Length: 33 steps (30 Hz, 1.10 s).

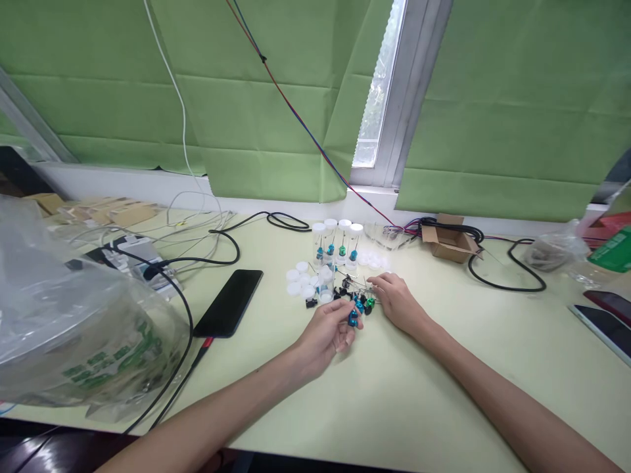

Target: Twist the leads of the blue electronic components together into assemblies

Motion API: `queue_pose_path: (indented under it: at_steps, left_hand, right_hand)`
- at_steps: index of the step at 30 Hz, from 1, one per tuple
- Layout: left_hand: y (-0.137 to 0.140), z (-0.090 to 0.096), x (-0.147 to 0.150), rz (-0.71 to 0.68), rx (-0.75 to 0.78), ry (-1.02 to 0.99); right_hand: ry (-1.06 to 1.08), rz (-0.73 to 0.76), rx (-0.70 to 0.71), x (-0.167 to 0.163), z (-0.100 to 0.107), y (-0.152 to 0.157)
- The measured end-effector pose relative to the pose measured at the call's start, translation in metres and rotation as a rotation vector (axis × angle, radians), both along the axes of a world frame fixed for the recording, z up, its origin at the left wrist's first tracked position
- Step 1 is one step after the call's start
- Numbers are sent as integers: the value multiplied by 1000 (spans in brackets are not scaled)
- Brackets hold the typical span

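Note:
My left hand [329, 333] is closed in a pinch on a small blue metallic part [353, 318], held just in front of a pile. That pile mixes blue, green and black small parts [359, 302] with thin metal stems. At its right edge my right hand [394, 299] rests low with fingers extended, the fingertips at the thin metal stems [363, 285]. Behind the pile stand several clear vials [343, 244] with white caps, each with a blue or green stemmed part inside. Loose white caps [302, 278] lie to the left, beside an uncapped clear vial [326, 284].
A black phone [229, 303] with a cable lies left of the caps. A large plastic bag [73, 328] fills the left side. An opened cardboard box [449, 240] and black cables [507, 286] are at the back right. More phones [604, 328] lie at the right edge.

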<state>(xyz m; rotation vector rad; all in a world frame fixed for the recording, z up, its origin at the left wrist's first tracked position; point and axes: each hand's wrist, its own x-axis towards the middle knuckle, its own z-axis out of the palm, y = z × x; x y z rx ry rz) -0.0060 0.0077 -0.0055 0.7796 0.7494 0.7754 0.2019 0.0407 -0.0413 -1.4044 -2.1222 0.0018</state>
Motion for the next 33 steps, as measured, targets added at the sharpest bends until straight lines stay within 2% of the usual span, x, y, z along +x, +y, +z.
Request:
queue_pose_path:
  at_steps: [11,17,25,33]
  left_hand:
    - [0,1,0,8,4,-1]
    - [-1,1,0,6,-3,-7]
    - [-3,1,2,-4,-24,15]
    - [-2,-4,1,-29,-9,21]
  right_hand:
    - [21,16,-25,0,1,-2]
    - [31,-7,-53,-4,6,-5]
    - [57,-26,-23,-4,17,-6]
    - [-199,-36,-167,-17,32,31]
